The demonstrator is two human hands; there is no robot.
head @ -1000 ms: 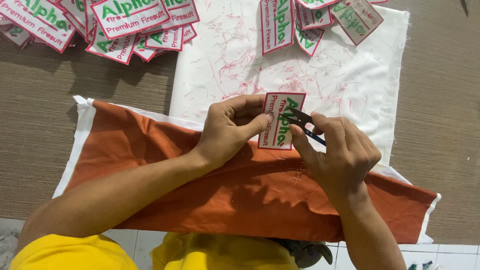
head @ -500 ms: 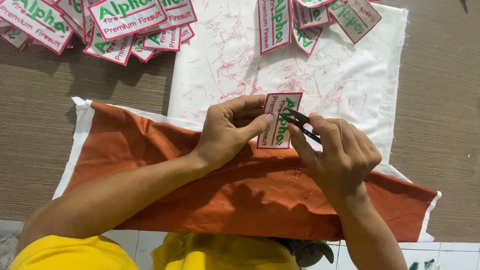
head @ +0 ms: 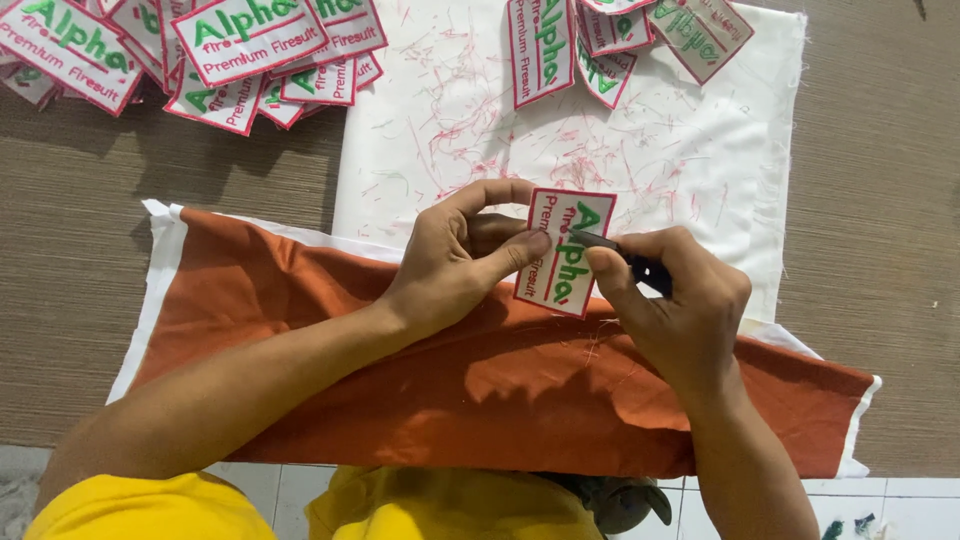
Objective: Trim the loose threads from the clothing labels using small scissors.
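1. Pinching the patch (head: 563,252) between thumb and fingers, the left hand (head: 455,262) is closing on its left edge and holding it just above the orange cloth (head: 420,380).
2. Gripping small dark snips (head: 620,258), the right hand (head: 672,310) is wrapping its fingers tight around them, with the tip touching the patch's right edge near the top.
3. Compared with a second ago, the patch is sitting a little higher and turned slightly, and the snips' tip is lying closer against its border; this is reading as trimming moving along the edge.
4. The patch is hovering where the orange cloth meets the white cloth (head: 640,140), near the middle of the desk (head: 880,200).
5. Red thread clippings (head: 470,120) are lying scattered over the white cloth.
6. More patches are lying in a heap (head: 200,60) at the desk's far left corner, and a smaller group (head: 610,40) is sitting along the far edge.
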